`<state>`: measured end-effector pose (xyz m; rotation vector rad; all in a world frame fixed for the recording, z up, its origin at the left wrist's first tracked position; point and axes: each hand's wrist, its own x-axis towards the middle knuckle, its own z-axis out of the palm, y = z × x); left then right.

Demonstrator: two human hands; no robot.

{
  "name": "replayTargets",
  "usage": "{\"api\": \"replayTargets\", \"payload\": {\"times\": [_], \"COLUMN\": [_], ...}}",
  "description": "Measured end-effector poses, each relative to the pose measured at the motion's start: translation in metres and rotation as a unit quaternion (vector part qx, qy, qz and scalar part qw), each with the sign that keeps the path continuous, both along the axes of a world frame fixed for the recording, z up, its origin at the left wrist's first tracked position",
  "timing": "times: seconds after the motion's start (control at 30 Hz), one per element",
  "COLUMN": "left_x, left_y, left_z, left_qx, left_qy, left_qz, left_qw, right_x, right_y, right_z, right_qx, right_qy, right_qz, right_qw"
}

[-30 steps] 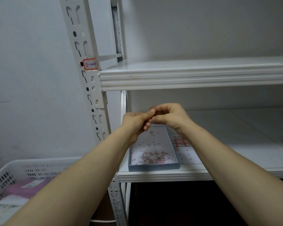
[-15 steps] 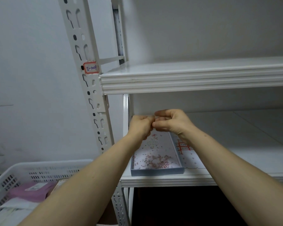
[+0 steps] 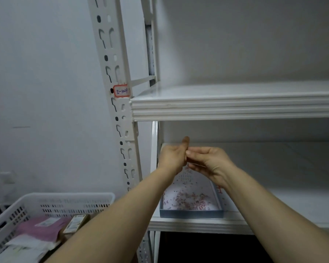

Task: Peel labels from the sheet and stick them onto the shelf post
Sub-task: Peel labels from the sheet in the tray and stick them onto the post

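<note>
both hands are meeting in front of the lower shelf, just below the thick front edge of the upper shelf. the left hand is showing its back to the camera, its fingers curling away out of sight and its thumb sticking up. the right hand is curling its fingers inward, with the fingertips touching the left hand. the spot where they meet is blurred, so i cannot tell whether either hand is gripping anything.

the label sheet is lying flat on the lower shelf, just beside the right wall of a blue tray. the right forearm is crossing over the sheet and hiding most of it, leaving only a strip with red marks showing. the tray is holding a scatter of small pinkish scraps, and the hands are covering its far end.

the white slotted shelf post is standing to the left of the hands, well apart from them. one red-bordered label with handwriting is sticking to the post just above the level of the upper shelf.

a white perforated basket is sitting at the lower left, beside the post, holding a pink packet and a small box. the left forearm is passing in front of its right corner.
</note>
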<state>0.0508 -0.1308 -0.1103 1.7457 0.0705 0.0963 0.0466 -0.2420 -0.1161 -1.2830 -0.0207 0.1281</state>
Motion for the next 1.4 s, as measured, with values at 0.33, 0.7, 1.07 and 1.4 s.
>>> {"api": "replayTargets", "payload": {"times": [0.33,0.7,1.07,1.4], "left_x": [-0.001,0.004,0.012,0.012], "left_y": [0.004,0.011,0.009,0.01], "left_z": [0.002,-0.008,-0.016,-0.012], "left_qx": [0.043,0.053,0.071,0.045], "left_qy": [0.012,0.024,0.073,0.079], "left_qz": [-0.008,0.012,-0.007,-0.011], "left_qw": [0.999,0.998,0.995,0.996], "right_x": [0.005,0.018,0.023,0.026], "right_y": [0.008,-0.001,-0.007,-0.014], "right_z": [-0.002,-0.002,-0.009,-0.01], "right_qx": [-0.213,-0.473,-0.509,-0.518], "right_qy": [-0.134,-0.157,-0.076,-0.052], "right_qz": [-0.012,-0.108,0.006,-0.05], "right_qw": [0.968,0.86,0.858,0.852]}}
